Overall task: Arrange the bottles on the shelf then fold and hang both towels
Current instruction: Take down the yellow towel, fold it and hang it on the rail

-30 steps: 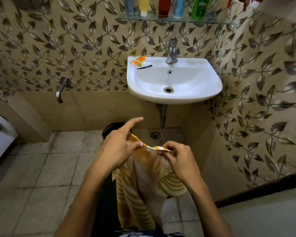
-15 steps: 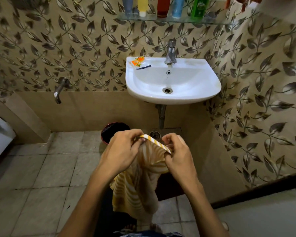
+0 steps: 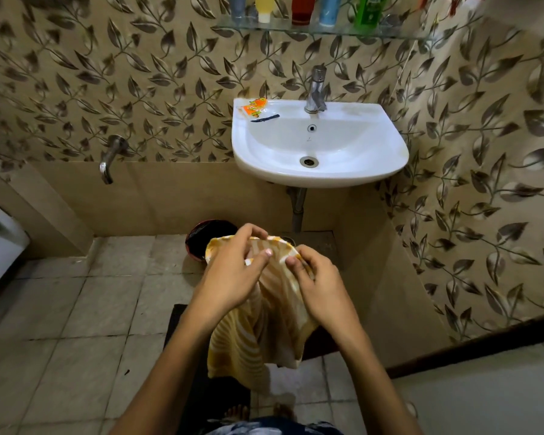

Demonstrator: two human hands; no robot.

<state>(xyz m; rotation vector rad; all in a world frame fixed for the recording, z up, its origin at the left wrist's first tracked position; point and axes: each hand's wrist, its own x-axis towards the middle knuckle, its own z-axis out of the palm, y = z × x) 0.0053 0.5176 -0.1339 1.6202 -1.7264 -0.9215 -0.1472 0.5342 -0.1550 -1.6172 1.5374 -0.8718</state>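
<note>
A yellow and white striped towel [image 3: 258, 334] hangs in front of me, below the sink. My left hand [image 3: 233, 271] grips its top edge from the left, fingers curled over the cloth. My right hand [image 3: 318, 281] pinches the same edge on the right, close beside the left. The towel's lower part hangs doubled toward the floor. Several bottles [image 3: 302, 7] stand in a row on the glass shelf [image 3: 399, 31] at the top: grey, yellow, red, blue and green. A reddish cloth [image 3: 453, 3] shows at the top right edge, mostly cut off.
A white sink [image 3: 383, 136] with a tap [image 3: 316, 89] hangs on the leaf-patterned wall; an orange sachet [image 3: 255, 106] lies on its rim. A dark bucket [image 3: 208, 233] stands on the floor beneath. A wall tap [image 3: 110, 158] is at left, a white fixture [image 3: 0, 243] at far left.
My hands have come closer together and lifted slightly, bunching the towel's top edge. The hanging part has shortened as the cloth doubled over.
</note>
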